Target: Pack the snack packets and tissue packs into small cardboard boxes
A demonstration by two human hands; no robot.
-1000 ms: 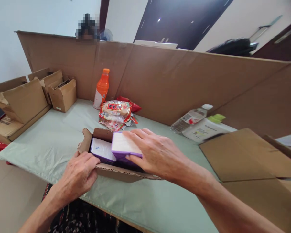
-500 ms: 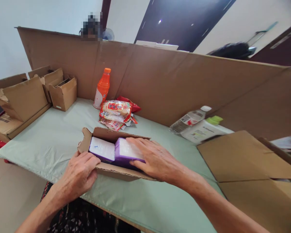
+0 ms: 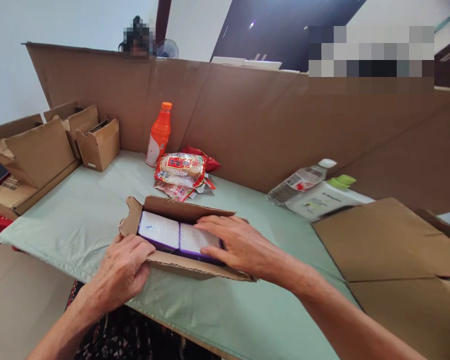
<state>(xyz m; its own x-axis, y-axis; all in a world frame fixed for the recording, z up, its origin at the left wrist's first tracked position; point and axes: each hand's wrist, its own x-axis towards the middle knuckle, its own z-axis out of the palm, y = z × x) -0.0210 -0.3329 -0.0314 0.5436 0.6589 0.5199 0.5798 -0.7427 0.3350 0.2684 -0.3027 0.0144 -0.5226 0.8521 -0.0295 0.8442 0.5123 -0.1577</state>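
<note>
Grips the box [image 3: 189, 269] at its 8 o'clock rim with the left hand [image 3: 123, 262]; rests the right hand [image 3: 240, 245], spread and unclenched, on the right pack [image 3: 191, 240] inside, beside the left pack [image 3: 159, 230] at 9 o'clock.

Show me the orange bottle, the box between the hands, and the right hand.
Orange bottle [image 3: 160, 131]: head view, middle of its body.
Box [image 3: 183, 267]: head view, outside of its near wall.
Right hand [image 3: 243, 243]: head view, back of the hand.
</note>
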